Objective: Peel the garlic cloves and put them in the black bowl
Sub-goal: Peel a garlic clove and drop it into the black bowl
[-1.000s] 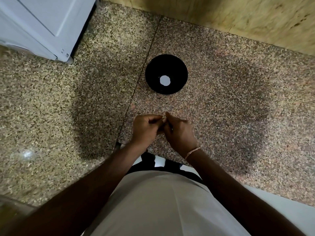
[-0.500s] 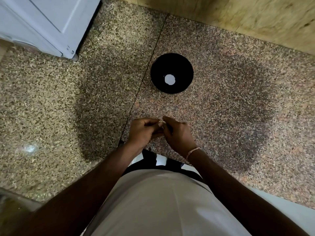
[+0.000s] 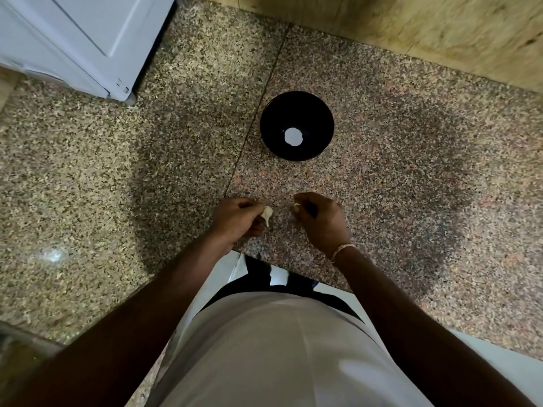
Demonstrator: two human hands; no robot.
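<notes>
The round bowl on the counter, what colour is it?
Black, glossy round bowl with a white glare spot; seen in the head view.

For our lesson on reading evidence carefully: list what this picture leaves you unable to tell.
Head view:
- Right hand: curled fingers hide what it pinches; only a pale sliver shows.
- Garlic clove in the left hand: too small to tell how much skin remains.
- Black bowl: the white patch inside may be glare or contents.
- White appliance: cut off by the edge.
</notes>
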